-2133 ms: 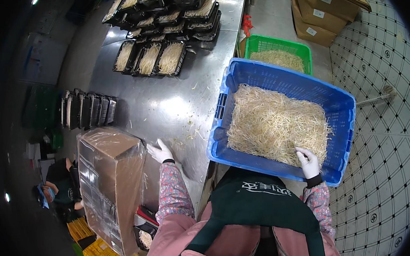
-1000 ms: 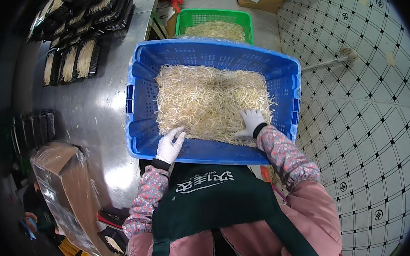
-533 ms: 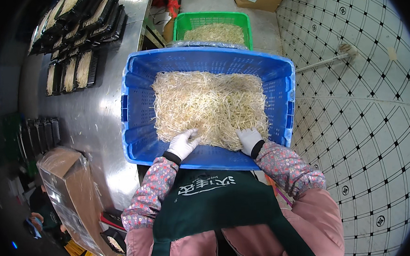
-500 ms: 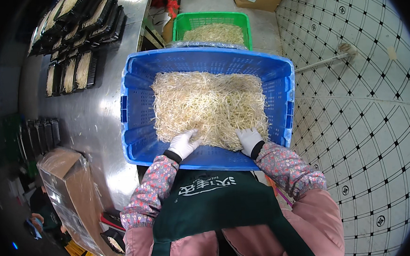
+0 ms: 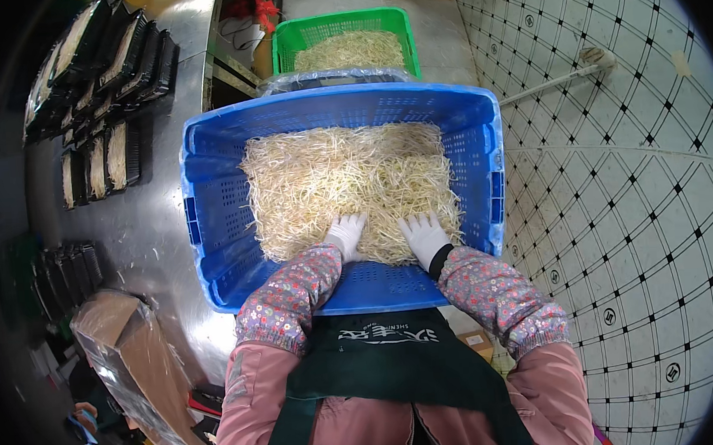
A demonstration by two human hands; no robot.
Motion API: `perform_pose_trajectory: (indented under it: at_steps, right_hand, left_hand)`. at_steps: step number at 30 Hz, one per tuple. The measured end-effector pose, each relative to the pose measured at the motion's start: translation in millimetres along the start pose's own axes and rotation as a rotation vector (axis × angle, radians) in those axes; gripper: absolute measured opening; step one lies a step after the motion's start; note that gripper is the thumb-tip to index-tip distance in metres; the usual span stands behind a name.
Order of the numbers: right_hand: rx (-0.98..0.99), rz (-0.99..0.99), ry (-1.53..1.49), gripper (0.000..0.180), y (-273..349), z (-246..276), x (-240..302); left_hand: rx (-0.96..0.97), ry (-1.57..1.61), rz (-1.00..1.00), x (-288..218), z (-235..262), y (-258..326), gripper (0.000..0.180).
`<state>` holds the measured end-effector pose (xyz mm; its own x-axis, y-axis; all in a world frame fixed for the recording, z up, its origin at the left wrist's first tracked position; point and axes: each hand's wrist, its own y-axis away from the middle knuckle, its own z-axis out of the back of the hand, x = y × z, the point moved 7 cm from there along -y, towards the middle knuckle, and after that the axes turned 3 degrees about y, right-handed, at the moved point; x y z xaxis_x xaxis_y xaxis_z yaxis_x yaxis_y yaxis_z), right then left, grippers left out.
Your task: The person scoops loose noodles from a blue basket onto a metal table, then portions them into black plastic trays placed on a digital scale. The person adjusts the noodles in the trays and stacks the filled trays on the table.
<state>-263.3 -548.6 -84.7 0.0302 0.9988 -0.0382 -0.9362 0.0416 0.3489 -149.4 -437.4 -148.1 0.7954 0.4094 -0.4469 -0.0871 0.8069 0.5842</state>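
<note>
A big blue plastic basket point(image 5: 211, 270) with perforated walls stands in front of me, holding a thick bed of pale bean sprouts point(image 5: 312, 176). Both my hands wear white gloves and rest on the near edge of the sprouts. My left hand point(image 5: 346, 235) lies left of the middle, its fingers stretched out and pointing away from me. To its right, my right hand point(image 5: 424, 236) presses on the sprouts with fingers spread. Neither hand grips a bundle that I can see; the fingertips sink slightly among the strands.
Behind the blue basket sits a green basket point(image 5: 278, 50) of sprouts. Black trays point(image 5: 124, 152) filled with sprouts are stacked on the steel table point(image 5: 173, 144) at left, with an open cardboard box point(image 5: 137, 337) nearer me. A long-handled tool point(image 5: 553, 83) lies on the right.
My left hand has moved right, closer to my right hand, and its fingers now reach forward. My right hand's fingers have spread on the sprouts. The whole view has shifted a little.
</note>
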Motion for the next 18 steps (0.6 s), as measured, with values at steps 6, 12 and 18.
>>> perform_pose_trajectory:
  at_steps: [6,12,18]
  right_hand:
    - [0.288,0.021,-0.076,0.06,-16,-1,1]
    - [-0.046,0.02,0.103,0.061,-9,-1,4]
    - [0.423,0.034,-0.122,0.072,-16,10,1]
  left_hand:
    - [0.103,0.133,0.103,2,-1,-2,0.104]
    - [0.056,0.101,0.095,-5,8,9,0.094]
    - [0.116,0.243,0.186,8,-12,-3,0.086]
